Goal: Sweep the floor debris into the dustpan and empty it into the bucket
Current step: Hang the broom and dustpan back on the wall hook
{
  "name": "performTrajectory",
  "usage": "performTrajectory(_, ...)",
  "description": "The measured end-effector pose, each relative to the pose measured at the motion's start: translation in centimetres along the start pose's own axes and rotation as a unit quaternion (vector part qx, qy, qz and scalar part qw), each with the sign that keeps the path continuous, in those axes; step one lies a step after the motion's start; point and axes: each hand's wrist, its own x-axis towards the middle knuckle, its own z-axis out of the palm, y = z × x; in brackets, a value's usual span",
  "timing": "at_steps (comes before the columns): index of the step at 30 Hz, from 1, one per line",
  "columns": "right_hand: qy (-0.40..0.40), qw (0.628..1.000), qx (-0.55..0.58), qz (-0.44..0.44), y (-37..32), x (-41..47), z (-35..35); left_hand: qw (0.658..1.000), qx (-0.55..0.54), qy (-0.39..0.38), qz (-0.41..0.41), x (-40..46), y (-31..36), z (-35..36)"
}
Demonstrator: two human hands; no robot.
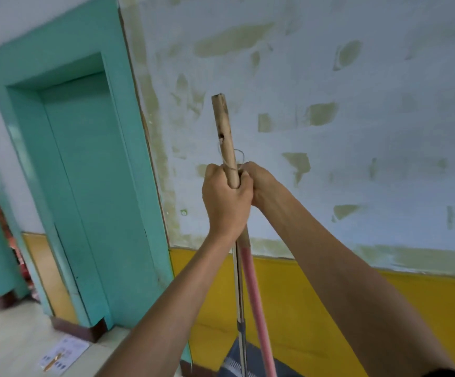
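Both my hands grip handles held upright in front of a wall. My left hand (225,198) is wrapped around the wooden top of the broom handle (225,131), which turns pink (256,303) lower down. A thin metal dustpan handle (238,281) runs alongside it from under my left hand down to the dark dustpan (234,360) at the bottom edge. My right hand (259,179) closes on the same bundle from the right, partly hidden behind my left. No bucket or debris is in view.
A teal door (90,186) in a teal frame stands to the left. The wall is patchy white above and yellow (343,308) below. A printed sheet of paper (64,355) lies on the pale floor at lower left. A second doorway opens at far left.
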Motion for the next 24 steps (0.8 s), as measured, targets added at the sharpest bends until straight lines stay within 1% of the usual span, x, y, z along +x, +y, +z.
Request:
performTrajectory(2, -0.017, 0.999, -0.004, 0.029, -1.0, 1.0, -0.1, 1.000, 0.010, -0.002, -0.003, 0.7, -0.4, 0.9)
performTrajectory(4, -0.036, 0.997, 0.016, 0.059, -1.3, 1.7, 0.1, 0.999, 0.028, -0.006, -0.020, 1.8, -1.4, 1.5)
performTrajectory(6, -0.046, 0.997, 0.026, 0.064, -1.2, 2.2, 0.3, 0.998, 0.042, -0.030, -0.020, 2.8, -2.5, 1.8)
performTrajectory(9, -0.013, 0.998, 0.040, 0.048, -1.1, 3.3, 0.4, 0.990, 0.096, -0.098, -0.036, 3.8, -4.2, 1.6)
performTrajectory(11, -0.004, 0.999, 0.003, 0.041, -0.9, 3.7, 0.3, 0.984, 0.125, -0.122, -0.048, 4.0, -5.0, 1.4)
performTrajectory(12, -0.020, 0.999, -0.037, 0.027, -0.5, 3.9, 0.1, 0.984, 0.127, -0.120, -0.039, 4.1, -5.3, 1.3)
performTrajectory(14, -0.092, 0.989, -0.113, -0.019, 0.9, 3.9, -0.5, 0.988, 0.117, -0.102, -0.001, 4.3, -5.8, 1.4)
performTrajectory(16, -0.167, 0.979, -0.106, -0.057, 3.5, 3.4, -1.2, 0.989, 0.110, -0.092, 0.026, 4.9, -6.0, 1.5)
performTrajectory(17, -0.183, 0.974, -0.108, -0.079, 5.3, 3.1, -1.6, 0.990, 0.108, -0.089, 0.028, 5.3, -6.2, 1.4)
performTrajectory(18, -0.189, 0.968, -0.127, -0.110, 7.1, 2.8, -1.9, 0.990, 0.108, -0.087, 0.026, 5.8, -6.4, 1.2)
performTrajectory(20, -0.185, 0.944, -0.204, -0.183, 10.2, 2.6, -2.5, 0.990, 0.111, -0.083, 0.024, 6.4, -7.3, 1.0)
performTrajectory(22, -0.189, 0.928, -0.242, -0.212, 11.9, 2.4, -2.6, 0.991, 0.105, -0.075, 0.016, 6.5, -8.2, 0.7)
performTrajectory(24, -0.178, 0.914, -0.282, -0.230, 12.8, 2.5, -2.1, 0.995, 0.076, -0.064, -0.007, 6.8, -8.8, 0.3)
